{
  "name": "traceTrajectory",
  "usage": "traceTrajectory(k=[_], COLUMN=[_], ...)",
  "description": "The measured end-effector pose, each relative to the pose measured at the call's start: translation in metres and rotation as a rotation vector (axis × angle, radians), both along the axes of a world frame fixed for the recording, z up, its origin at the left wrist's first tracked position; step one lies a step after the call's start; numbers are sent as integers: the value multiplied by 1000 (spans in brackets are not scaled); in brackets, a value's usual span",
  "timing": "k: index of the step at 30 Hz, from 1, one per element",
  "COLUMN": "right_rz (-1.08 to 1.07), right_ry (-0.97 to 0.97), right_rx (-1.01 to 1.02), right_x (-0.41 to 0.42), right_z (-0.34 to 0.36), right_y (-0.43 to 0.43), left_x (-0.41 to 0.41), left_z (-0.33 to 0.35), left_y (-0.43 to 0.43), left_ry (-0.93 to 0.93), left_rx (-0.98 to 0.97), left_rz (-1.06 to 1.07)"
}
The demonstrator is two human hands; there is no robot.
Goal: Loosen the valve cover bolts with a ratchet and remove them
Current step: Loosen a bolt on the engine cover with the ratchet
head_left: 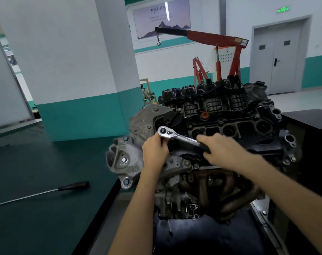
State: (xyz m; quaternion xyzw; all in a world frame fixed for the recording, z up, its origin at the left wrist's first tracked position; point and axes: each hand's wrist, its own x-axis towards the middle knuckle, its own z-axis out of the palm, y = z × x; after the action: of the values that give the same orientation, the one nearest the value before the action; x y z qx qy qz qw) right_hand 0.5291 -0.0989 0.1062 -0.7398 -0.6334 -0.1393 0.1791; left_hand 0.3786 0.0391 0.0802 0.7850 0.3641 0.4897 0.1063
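Left hand [154,150]: fingers curled round the chromed head of the ratchet [176,137], steadying it from below and beside; right hand [219,147]: fingers wrapped round the ratchet's black grip, thumb lying along the shaft. The ratchet lies nearly level, head to the person's left, handle running down to the right; it sits over the near left corner of the black valve cover [248,126]; the socket and bolt under the head are hidden by the left hand. The valve cover, with its row of round plug wells, caps the engine [174,190], which stands directly before the person; a grey cast mount bracket [123,159] projects from the engine's left end; rusted exhaust manifold [230,190] pipes curve below the right forearm. To the left, a dark green bench [37,162] carries a long screwdriver [73,185] with a black handle, well apart from the engine. Behind: a red engine hoist [217,38] with a hanging hook [158,42]; a white and teal pillar [79,70]; a grey double door [279,57] at right.
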Motion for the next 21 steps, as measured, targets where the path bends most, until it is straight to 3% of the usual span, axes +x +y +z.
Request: traceTrajectory(k=[4, 8, 12, 17, 19, 21], right_rz=[119, 179, 208, 78, 57, 25], right_ry=[608, 736, 553, -136, -184, -96], right_rx=[55, 119, 19, -114, -75, -30], right_x=[-66, -99, -52, 15, 20, 9], right_z=[-59, -70, -47, 23, 27, 8], right_y=[1, 15, 1, 4, 6, 2], left_x=[1, 0, -2, -4, -4, -2], left_z=[0, 0, -3, 0, -3, -4], left_y=[2, 5, 4, 3, 2, 3], left_ry=[27, -6, -18, -48, -37, -44], left_rx=[28, -31, 32, 130, 107, 76], left_rz=[24, -8, -24, -93, -58, -30])
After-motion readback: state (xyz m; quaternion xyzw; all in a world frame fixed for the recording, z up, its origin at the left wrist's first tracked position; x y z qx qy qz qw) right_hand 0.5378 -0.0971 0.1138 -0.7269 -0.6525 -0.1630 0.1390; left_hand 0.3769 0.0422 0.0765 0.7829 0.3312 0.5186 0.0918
